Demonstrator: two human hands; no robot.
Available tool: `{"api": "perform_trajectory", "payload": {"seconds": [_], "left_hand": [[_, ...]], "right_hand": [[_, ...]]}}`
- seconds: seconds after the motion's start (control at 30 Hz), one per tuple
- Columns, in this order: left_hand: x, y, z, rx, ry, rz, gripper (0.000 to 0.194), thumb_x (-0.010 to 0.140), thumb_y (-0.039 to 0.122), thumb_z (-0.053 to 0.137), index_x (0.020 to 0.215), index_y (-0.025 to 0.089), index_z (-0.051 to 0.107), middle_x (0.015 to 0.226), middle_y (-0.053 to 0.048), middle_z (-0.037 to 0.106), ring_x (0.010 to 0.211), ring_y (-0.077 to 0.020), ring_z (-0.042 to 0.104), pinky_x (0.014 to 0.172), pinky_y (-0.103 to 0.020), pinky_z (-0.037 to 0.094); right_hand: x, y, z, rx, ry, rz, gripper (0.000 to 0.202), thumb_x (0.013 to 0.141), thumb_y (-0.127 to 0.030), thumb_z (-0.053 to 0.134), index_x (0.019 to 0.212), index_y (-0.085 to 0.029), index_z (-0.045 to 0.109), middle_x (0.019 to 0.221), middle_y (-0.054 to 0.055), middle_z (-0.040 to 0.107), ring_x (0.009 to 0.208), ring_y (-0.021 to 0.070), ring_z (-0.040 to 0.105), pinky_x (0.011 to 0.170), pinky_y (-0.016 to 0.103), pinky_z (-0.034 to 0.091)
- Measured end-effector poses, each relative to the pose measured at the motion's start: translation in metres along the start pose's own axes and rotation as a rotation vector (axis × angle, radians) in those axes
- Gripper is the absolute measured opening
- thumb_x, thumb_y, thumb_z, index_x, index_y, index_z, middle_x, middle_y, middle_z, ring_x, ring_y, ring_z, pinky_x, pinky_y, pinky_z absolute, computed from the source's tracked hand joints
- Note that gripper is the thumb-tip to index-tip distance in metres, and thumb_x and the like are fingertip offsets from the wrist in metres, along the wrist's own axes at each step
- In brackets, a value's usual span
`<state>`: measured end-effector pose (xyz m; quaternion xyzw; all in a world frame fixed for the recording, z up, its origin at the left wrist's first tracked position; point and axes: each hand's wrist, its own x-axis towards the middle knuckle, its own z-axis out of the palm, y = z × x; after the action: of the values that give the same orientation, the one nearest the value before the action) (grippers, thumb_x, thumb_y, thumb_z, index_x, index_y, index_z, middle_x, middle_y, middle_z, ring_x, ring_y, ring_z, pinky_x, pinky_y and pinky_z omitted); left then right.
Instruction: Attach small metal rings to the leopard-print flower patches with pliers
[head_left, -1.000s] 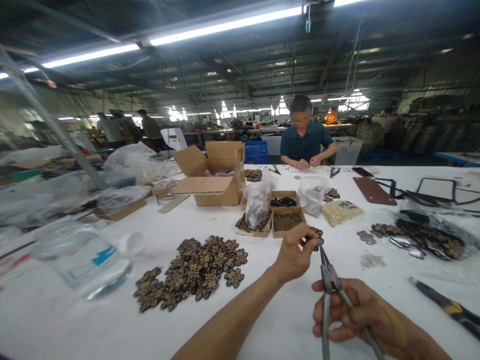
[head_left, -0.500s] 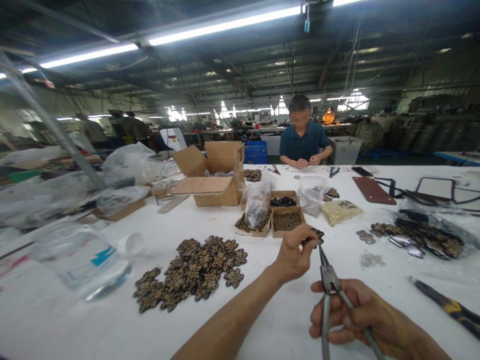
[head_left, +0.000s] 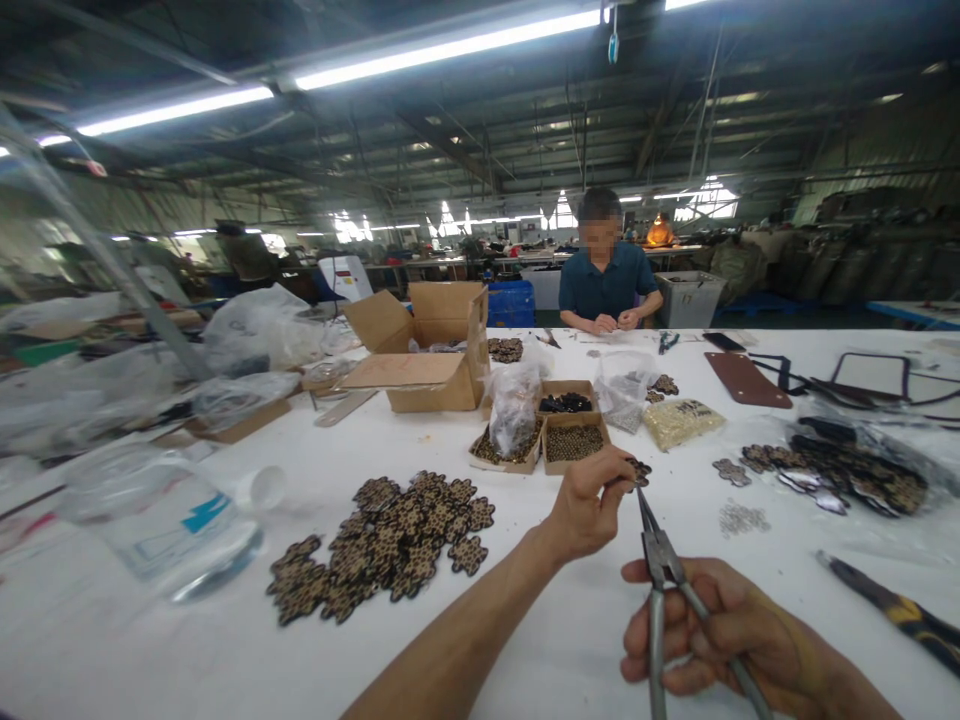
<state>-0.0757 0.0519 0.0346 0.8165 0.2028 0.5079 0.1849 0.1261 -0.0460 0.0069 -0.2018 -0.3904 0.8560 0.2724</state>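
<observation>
My left hand (head_left: 592,505) pinches a flower-shaped patch (head_left: 640,472) with a dark edge and a brown leopard-like print, partly hidden by the fingers. In my right hand (head_left: 720,630) is a pair of long-nose pliers (head_left: 660,560), its handles spread and its tips pointing up at the patch's lower edge. Whether the jaws grip anything there is too small to tell. Left of my forearm lies a heap of similar flower patches (head_left: 405,535). Small metal rings (head_left: 742,517) are scattered to the right of the pliers.
Beyond my hands stand small boxes of brass-coloured parts (head_left: 574,442) and black pieces (head_left: 566,403), beside an open carton (head_left: 442,395). Yellow-black pliers (head_left: 900,610) lie at right, a plastic jug (head_left: 165,530) at left. A co-worker (head_left: 607,275) sits across the table.
Both hands hold nearly the same pose. The plier tips have shifted very slightly, staying close to the patch in my left hand.
</observation>
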Motion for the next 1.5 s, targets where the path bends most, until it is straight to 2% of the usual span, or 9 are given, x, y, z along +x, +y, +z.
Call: {"api": "perform_trajectory", "payload": {"seconds": [0.47, 0.7, 0.8, 0.9, 1.03, 1.13, 1.23, 1.37, 1.5], "left_hand": [[-0.001, 0.002, 0.002, 0.047, 0.021, 0.054, 0.010, 0.090, 0.012, 0.054, 0.095, 0.016, 0.062, 0.095, -0.012, 0.065, 0.090, -0.0197, 0.061, 0.080, -0.034, 0.049], [-0.003, 0.001, 0.003, 0.101, 0.017, -0.197, 0.007, 0.089, 0.015, 0.055, 0.088, 0.017, 0.061, 0.085, -0.007, 0.064, 0.082, -0.0174, 0.060, 0.075, -0.029, 0.046], [-0.009, -0.008, 0.005, 0.221, -0.121, -0.409, 0.015, 0.084, 0.012, 0.054, 0.094, 0.019, 0.063, 0.081, -0.004, 0.066, 0.075, -0.0161, 0.060, 0.071, -0.028, 0.044], [-0.019, -0.017, 0.009, 0.341, -0.396, -0.593, 0.031, 0.077, 0.014, 0.060, 0.106, 0.023, 0.066, 0.080, -0.003, 0.069, 0.075, -0.0196, 0.062, 0.068, -0.028, 0.043], [-0.026, -0.023, 0.010, 0.341, -0.647, -0.624, 0.031, 0.070, 0.019, 0.067, 0.100, 0.025, 0.073, 0.087, -0.006, 0.072, 0.083, -0.0256, 0.065, 0.072, -0.032, 0.046], [-0.022, -0.024, 0.007, 0.286, -0.448, -0.643, 0.025, 0.072, 0.023, 0.069, 0.096, 0.022, 0.076, 0.097, -0.009, 0.072, 0.088, -0.0253, 0.064, 0.081, -0.036, 0.047], [-0.013, -0.023, 0.005, -0.177, -0.203, -0.739, 0.027, 0.077, 0.034, 0.073, 0.095, 0.015, 0.076, 0.094, -0.011, 0.072, 0.083, -0.0213, 0.063, 0.080, -0.035, 0.048], [-0.009, -0.018, 0.011, -0.847, -0.078, -0.843, 0.047, 0.069, 0.044, 0.085, 0.101, 0.010, 0.076, 0.086, -0.011, 0.071, 0.076, -0.0168, 0.062, 0.074, -0.031, 0.046], [-0.014, -0.014, 0.019, -1.033, 0.022, -0.903, 0.041, 0.066, 0.038, 0.089, 0.091, 0.008, 0.077, 0.079, -0.008, 0.068, 0.068, -0.0120, 0.059, 0.070, -0.027, 0.044]], "right_hand": [[0.005, 0.010, -0.008, -0.020, 0.009, -0.103, 0.061, 0.067, -0.013, 0.065, 0.128, -0.020, 0.061, 0.109, 0.016, 0.073, 0.105, 0.0367, 0.070, 0.086, 0.047, 0.052], [0.003, 0.001, 0.005, -0.033, 0.059, -0.106, 0.057, 0.066, -0.009, 0.060, 0.122, -0.018, 0.063, 0.100, 0.013, 0.073, 0.099, 0.0333, 0.071, 0.080, 0.043, 0.053], [0.003, -0.003, 0.010, -0.047, 0.076, -0.117, 0.054, 0.068, -0.009, 0.060, 0.121, -0.018, 0.062, 0.101, 0.013, 0.073, 0.101, 0.0330, 0.070, 0.082, 0.043, 0.052], [0.006, -0.002, 0.005, -0.076, 0.070, -0.127, 0.054, 0.067, -0.010, 0.060, 0.121, -0.018, 0.061, 0.102, 0.013, 0.073, 0.102, 0.0332, 0.070, 0.083, 0.044, 0.052], [0.009, 0.004, -0.006, -0.098, 0.056, -0.145, 0.056, 0.067, -0.012, 0.061, 0.123, -0.017, 0.060, 0.102, 0.013, 0.073, 0.102, 0.0338, 0.069, 0.082, 0.044, 0.053], [0.010, 0.008, -0.009, -0.088, 0.046, -0.155, 0.056, 0.068, -0.014, 0.062, 0.123, -0.017, 0.059, 0.103, 0.014, 0.072, 0.103, 0.0344, 0.069, 0.082, 0.045, 0.052], [0.011, 0.009, -0.008, -0.084, 0.040, -0.139, 0.057, 0.068, -0.013, 0.062, 0.124, -0.017, 0.059, 0.104, 0.014, 0.072, 0.104, 0.0342, 0.069, 0.084, 0.046, 0.052], [0.010, 0.007, -0.001, -0.082, 0.046, -0.115, 0.057, 0.066, -0.010, 0.061, 0.122, -0.016, 0.058, 0.102, 0.014, 0.073, 0.101, 0.0333, 0.070, 0.083, 0.045, 0.052], [0.007, 0.000, 0.012, -0.072, 0.065, -0.092, 0.054, 0.066, -0.009, 0.061, 0.119, -0.016, 0.059, 0.101, 0.013, 0.073, 0.100, 0.0316, 0.070, 0.083, 0.044, 0.051]]}}
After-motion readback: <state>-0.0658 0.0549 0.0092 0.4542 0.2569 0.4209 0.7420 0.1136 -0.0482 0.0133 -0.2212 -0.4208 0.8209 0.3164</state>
